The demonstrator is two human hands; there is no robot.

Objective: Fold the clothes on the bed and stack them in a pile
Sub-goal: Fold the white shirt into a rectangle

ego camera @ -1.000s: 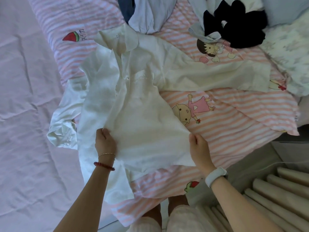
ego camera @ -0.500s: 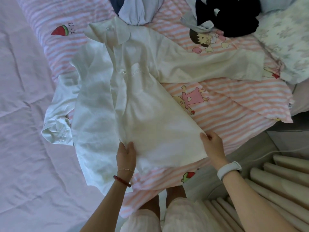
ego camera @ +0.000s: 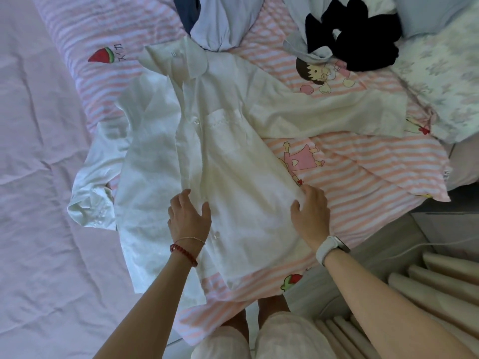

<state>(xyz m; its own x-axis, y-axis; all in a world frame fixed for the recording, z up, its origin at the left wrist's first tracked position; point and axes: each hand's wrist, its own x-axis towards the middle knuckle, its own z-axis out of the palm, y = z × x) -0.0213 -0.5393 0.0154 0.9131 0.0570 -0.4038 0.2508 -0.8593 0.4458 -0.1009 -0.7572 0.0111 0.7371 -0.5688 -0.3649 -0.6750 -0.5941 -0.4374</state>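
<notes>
Bare sheet (ego camera: 39,177) left of shirt (ego camera: 233,177)

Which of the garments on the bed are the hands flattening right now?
The white shirt, spread open nearest the person; both hands lie flat on its lower front. The pale blue garment and the black one sit untouched farther up.

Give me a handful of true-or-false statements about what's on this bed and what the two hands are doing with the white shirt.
1. Both hands lie flat on the white shirt. True: the left hand and the right hand press on it with spread fingers.
2. The shirt is already folded into a neat square. False: it lies spread out, one sleeve stretched toward the right.
3. A black garment lies at the far side of the bed. True.
4. The striped blanket under the shirt is green. False: it is pink and white, with cartoon figures.
5. The right wrist wears red beads. False: it wears a white watch; the red bead bracelet is on the left.
</notes>
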